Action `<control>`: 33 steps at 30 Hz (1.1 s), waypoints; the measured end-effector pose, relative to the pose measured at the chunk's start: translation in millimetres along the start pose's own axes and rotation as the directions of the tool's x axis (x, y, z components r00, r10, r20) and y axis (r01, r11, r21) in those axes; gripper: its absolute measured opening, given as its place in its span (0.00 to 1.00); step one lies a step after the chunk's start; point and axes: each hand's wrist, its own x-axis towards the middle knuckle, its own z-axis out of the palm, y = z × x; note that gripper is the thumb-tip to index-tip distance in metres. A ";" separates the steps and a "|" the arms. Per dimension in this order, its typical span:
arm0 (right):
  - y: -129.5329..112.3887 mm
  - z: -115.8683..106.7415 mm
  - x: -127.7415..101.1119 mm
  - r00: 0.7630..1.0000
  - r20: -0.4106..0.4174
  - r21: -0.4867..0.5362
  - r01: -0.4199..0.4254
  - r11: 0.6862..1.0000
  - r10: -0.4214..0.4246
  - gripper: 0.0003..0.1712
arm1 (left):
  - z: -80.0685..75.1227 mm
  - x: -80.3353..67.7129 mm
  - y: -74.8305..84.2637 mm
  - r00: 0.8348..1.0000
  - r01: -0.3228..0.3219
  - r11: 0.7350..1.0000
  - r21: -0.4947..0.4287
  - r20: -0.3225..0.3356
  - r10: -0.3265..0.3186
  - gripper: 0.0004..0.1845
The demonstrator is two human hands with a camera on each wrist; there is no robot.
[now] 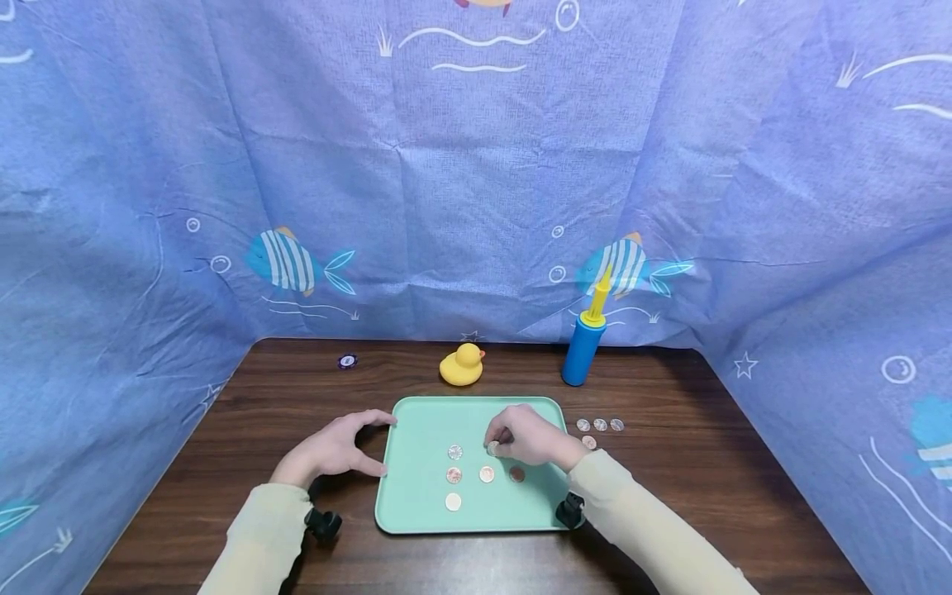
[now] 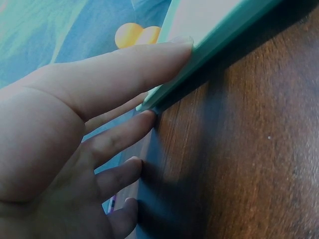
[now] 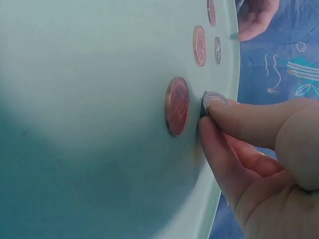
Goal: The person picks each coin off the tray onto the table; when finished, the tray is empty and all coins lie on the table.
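A light green tray (image 1: 424, 421) lies on the dark wooden table, with several coins laid out in rows on it. My right hand (image 1: 530, 435) is over the tray and pinches a silver coin (image 3: 213, 99) between thumb and finger, its edge at the tray surface. Just beside it lies a copper coin (image 3: 177, 106); another coin (image 1: 487, 474) and a silver coin (image 1: 455, 452) are to its left. At the tray's left rim, my left hand (image 1: 338, 446) touches the edge with thumb and fingertips, its fingers extended. In the left wrist view, the thumb (image 2: 144, 64) rests against the rim.
Right of the tray, several coins (image 1: 600, 425) lie on the table (image 1: 669, 463), one partly behind my right wrist. Behind the tray sit a yellow rubber duck (image 1: 462, 366) and a blue hand pump (image 1: 583, 351) with a yellow nozzle. A dark poker chip (image 1: 347, 361) lies at the back left.
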 end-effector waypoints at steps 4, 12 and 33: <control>0.4 0.0 -1.2 1.000 -0.018 -0.006 -0.009 1.000 0.009 0.07 | 0.1 0.3 -0.3 1.000 -0.001 1.000 0.001 0.000 0.001 0.42; 3.0 -6.5 -9.3 0.999 -0.036 0.001 -0.018 1.000 0.018 0.07 | 0.0 0.5 -1.3 1.000 -0.004 1.000 0.002 0.001 0.004 0.42; 47.7 -38.5 -58.2 0.992 -0.081 0.242 -0.078 0.967 0.101 0.07 | -0.6 2.0 -1.9 1.000 -0.023 1.000 -0.004 0.004 0.023 0.41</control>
